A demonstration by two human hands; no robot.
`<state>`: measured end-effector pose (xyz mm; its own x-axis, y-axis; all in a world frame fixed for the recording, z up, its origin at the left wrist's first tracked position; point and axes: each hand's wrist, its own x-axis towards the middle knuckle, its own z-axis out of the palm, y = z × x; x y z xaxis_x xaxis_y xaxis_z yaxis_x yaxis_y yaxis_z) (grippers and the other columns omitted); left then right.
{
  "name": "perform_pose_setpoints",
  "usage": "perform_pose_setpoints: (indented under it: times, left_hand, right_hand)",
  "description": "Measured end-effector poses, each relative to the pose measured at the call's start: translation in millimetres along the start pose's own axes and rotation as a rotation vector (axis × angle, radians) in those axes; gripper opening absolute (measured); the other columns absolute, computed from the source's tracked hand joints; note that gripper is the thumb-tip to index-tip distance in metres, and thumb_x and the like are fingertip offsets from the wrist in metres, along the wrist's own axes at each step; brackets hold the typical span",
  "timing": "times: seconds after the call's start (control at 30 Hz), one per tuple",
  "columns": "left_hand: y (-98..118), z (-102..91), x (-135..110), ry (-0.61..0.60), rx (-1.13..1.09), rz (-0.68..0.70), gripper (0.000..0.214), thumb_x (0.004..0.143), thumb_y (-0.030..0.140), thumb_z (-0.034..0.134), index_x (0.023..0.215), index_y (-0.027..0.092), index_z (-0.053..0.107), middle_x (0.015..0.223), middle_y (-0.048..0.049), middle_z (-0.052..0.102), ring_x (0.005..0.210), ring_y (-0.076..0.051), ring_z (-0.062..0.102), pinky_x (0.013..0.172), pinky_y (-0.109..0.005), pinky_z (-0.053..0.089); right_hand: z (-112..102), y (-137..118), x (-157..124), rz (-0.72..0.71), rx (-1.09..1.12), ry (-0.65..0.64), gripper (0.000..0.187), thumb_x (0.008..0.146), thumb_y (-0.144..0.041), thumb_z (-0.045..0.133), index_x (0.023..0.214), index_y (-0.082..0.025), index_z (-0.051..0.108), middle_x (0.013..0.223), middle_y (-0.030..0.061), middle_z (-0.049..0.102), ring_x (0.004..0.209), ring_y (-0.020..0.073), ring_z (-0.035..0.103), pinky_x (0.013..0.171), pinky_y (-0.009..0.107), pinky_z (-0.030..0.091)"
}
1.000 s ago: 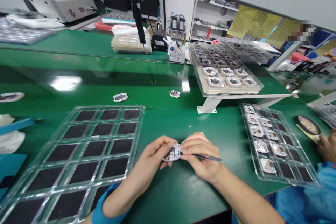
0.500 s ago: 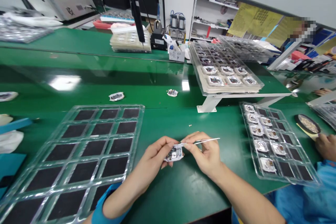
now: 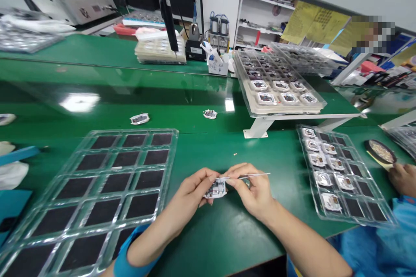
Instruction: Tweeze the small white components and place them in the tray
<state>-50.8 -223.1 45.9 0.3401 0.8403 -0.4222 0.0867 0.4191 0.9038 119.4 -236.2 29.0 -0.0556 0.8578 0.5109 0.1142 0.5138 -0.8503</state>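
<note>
Hands together over the green bench (image 3: 227,242): left hand (image 3: 191,194) pinches a small white-edged circuit module (image 3: 216,189), right hand (image 3: 251,190) sets steel tweezers (image 3: 250,175) at its upper edge; clear trays flank them, black-padded tray (image 3: 130,130) left, loaded tray (image 3: 307,160) right

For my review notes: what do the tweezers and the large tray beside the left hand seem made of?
The tweezers look like polished steel, going by their bright metallic glint. The tray looks like clear moulded plastic, with see-through, glossy walls.
</note>
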Motion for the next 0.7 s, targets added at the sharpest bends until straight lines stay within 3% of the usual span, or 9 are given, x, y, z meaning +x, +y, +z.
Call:
perform_pose_setpoints:
  times: [0.2, 0.33, 0.5, 0.7]
  left_hand:
    - [-0.7, 1.7, 2.4, -0.003, 0.017, 0.025, 0.039, 0.076, 0.057, 0.062, 0.076, 0.018, 0.062, 0.062, 0.0053, 0.051, 0.057, -0.011, 0.045, 0.052, -0.023, 0.035]
    - [-2.5, 2.1, 3.0, -0.004, -0.024, -0.006, 0.040, 0.074, 0.058, 0.065, 0.075, 0.018, 0.061, 0.061, 0.0055, 0.051, 0.056, -0.011, 0.044, 0.052, -0.022, 0.036]
    - [-4.7, 0.5, 2.8, 0.011, -0.078, -0.055, 0.041, 0.072, 0.058, 0.068, 0.076, 0.017, 0.061, 0.061, 0.0059, 0.052, 0.055, -0.009, 0.044, 0.051, -0.020, 0.033]
    - [-4.2, 1.1, 2.2, 0.025, -0.069, -0.065, 0.042, 0.072, 0.059, 0.068, 0.076, 0.017, 0.061, 0.062, 0.0056, 0.053, 0.056, -0.009, 0.045, 0.053, -0.020, 0.034]
  right_hand:
    - [-2.9, -0.5, 1.8, -0.034, -0.075, -0.072, 0.004, 0.089, -0.017, 0.065, 0.088, -0.021, 0.066, 0.083, 0.0052, 0.077, 0.079, 0.0185, 0.075, 0.070, 0.030, 0.061]
    - [-5.2, -2.3, 3.9, 0.050, -0.050, -0.114, 0.002, 0.089, -0.020, 0.066, 0.087, -0.021, 0.067, 0.085, 0.0054, 0.076, 0.078, 0.0186, 0.074, 0.070, 0.031, 0.061]
    - [-4.5, -2.2, 4.8, 0.209, 0.133, -0.090, 0.008, 0.090, -0.029, 0.066, 0.088, -0.021, 0.065, 0.087, 0.0042, 0.075, 0.074, 0.0165, 0.073, 0.063, 0.028, 0.061]
    - [-2.9, 1.6, 2.9, 0.204, 0.135, -0.050, 0.008, 0.090, -0.029, 0.066, 0.087, -0.022, 0.064, 0.085, 0.0037, 0.075, 0.077, 0.0168, 0.074, 0.067, 0.028, 0.061]
